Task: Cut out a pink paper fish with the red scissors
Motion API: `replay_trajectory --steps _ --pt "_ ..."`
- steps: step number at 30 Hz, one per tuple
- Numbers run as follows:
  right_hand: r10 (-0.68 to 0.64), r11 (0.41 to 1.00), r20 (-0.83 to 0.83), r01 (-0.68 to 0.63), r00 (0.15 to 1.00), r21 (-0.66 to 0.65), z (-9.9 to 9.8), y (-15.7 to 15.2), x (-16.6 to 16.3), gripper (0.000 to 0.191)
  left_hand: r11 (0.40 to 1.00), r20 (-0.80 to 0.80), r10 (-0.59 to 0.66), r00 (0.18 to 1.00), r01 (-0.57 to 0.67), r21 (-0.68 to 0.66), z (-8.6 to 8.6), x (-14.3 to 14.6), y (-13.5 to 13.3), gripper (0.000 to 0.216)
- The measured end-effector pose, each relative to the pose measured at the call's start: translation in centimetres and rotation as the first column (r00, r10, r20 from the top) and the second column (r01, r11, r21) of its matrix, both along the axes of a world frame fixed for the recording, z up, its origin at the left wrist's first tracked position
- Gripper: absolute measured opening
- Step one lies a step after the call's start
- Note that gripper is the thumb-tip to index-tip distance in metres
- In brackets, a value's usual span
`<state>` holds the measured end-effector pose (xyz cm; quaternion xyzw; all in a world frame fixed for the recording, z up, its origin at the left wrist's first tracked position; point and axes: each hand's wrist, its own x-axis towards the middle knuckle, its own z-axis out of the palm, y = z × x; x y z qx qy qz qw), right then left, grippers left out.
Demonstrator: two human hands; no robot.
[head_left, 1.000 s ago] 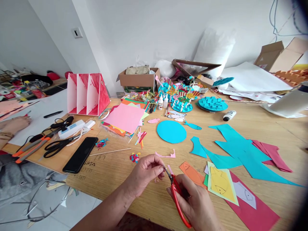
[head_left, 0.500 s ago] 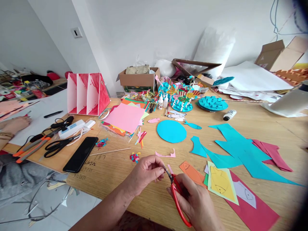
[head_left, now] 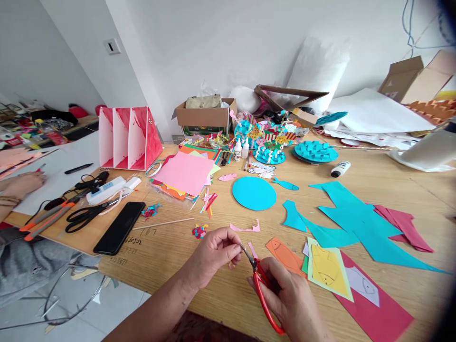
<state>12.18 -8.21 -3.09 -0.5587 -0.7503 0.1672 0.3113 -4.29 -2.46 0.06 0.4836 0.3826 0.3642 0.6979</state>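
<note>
My right hand [head_left: 290, 297] is closed around the red handles of a pair of scissors [head_left: 263, 304]. Their narrow metal blades point up and left, with the tips at the fingers of my left hand [head_left: 219, 254]. That hand is closed in a pinch; whatever is between its fingertips is too small and hidden to name. Just beyond the blades lie a pink paper strip [head_left: 252, 250] and a pink paper offcut [head_left: 245, 228]. To the right are an orange paper fish [head_left: 287, 256] and a yellow sheet with a drawn fish [head_left: 325, 270], partly over red paper [head_left: 379, 308].
A blue paper disc [head_left: 254, 194] and blue offcuts [head_left: 359, 218] lie farther out. At left are a phone [head_left: 119, 228], black scissors [head_left: 87, 216] and a power strip [head_left: 106, 190]. Pink sheets [head_left: 187, 173] are stacked mid-table. Another person's hand [head_left: 26, 185] rests at far left.
My left fingers have shifted very slightly at the blade tips. The scissors and my right hand stay almost in place; the things on the table have not moved.
</note>
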Motion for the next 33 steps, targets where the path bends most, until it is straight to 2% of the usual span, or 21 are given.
replay_trajectory --steps 4,7,11,13,15,17,20,22,28,33 --pt "0.016 0.996 -0.05 -0.021 0.999 -0.087 0.1 -0.1 0.0 0.024 1.0 0.014 -0.004 1.0 0.004 0.007 0.1 -0.2 0.1 0.02" --pt "0.01 0.966 -0.146 -0.047 0.989 -0.253 0.8 -0.1 -0.2 0.027 1.0 -0.018 0.02 1.0 -0.02 0.015 0.4 -0.5 0.2 0.019" --pt "-0.019 0.853 -0.39 -0.189 0.921 -0.487 1.6 0.2 -0.6 0.028 0.996 -0.095 0.081 0.992 -0.076 0.049 0.8 -0.7 0.3 0.016" --pt "-0.081 0.776 -0.546 -0.292 0.834 -0.56 1.7 0.4 -0.6 0.032 0.993 -0.155 0.089 0.984 -0.076 0.089 0.7 -0.8 0.4 0.011" --pt "-0.128 0.728 -0.664 -0.385 0.737 -0.567 1.5 0.6 -0.6 0.037 0.981 -0.249 0.103 0.963 -0.058 0.183 0.3 -0.9 0.4 0.006" --pt "-0.152 0.741 -0.738 -0.418 0.657 -0.525 1.4 0.7 -0.6 0.038 0.936 -0.36 0.144 0.922 -0.009 0.351 0.0 -1.1 0.4 0.006" --pt "-0.229 0.77 -0.8 -0.399 0.555 -0.497 1.3 1.1 -0.9 0.036 0.786 -0.452 0.203 0.869 0.131 0.605 -0.4 -1.3 0.3 0.014" --pt "-0.298 0.763 -0.812 -0.386 0.502 -0.519 1.5 1.6 -1.2 0.035 0.694 -0.458 0.193 0.868 0.209 0.689 -0.4 -1.5 0.2 0.016" --pt "-0.382 0.751 -0.834 -0.393 0.398 -0.531 2.3 2.9 -2.3 0.029 0.562 -0.493 0.154 0.856 0.335 0.756 -0.4 -1.8 0.1 0.021" --pt "-0.39 0.746 -0.871 -0.452 0.299 -0.489 2.2 3.1 -2.9 0.025 0.525 -0.518 0.174 0.838 0.366 0.768 -0.6 -2.1 -0.1 0.022"
